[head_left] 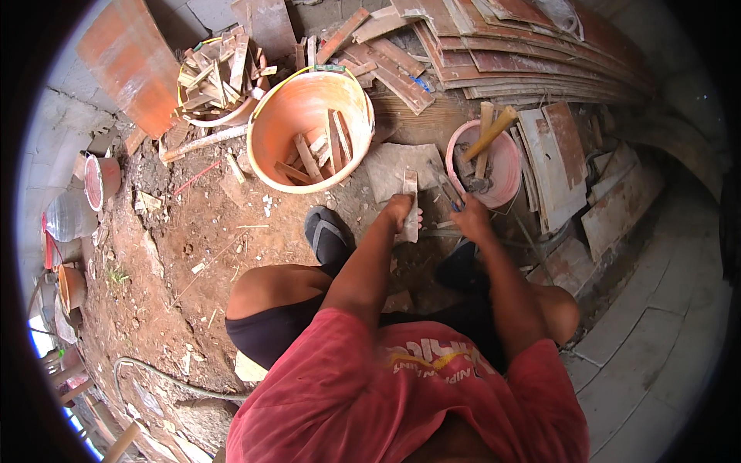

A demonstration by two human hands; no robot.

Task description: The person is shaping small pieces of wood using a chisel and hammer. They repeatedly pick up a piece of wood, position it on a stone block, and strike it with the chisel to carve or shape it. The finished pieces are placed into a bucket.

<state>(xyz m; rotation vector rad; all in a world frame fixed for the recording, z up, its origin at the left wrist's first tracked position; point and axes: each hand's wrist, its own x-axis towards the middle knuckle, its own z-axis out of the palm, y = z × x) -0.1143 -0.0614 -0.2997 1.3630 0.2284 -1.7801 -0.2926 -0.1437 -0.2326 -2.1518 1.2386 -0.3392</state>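
Note:
My left hand (pixel 400 213) is closed around a short, pale strip of wood (pixel 410 184). Just to its right, my right hand (pixel 472 219) grips a metal hand tool with blue on its handle (pixel 454 202), which looks like pliers or pincers. Its metal end points away from me, close to the far end of the strip; whether the two touch, I cannot tell. Beneath the strip lies a flat, grey-brown board (pixel 378 171) on the ground. Beyond my right hand stands a small pink bucket (pixel 500 185) with wooden handles (pixel 494 133) sticking out.
A large orange bucket (pixel 266 127) holds several wood scraps. Behind it stands another bucket (pixel 231 117) heaped with wood pieces. Stacked boards (pixel 525 65) fill the far right, and panels (pixel 552 166) lean at the right. My sandalled foot (pixel 328 235) rests on littered dirt.

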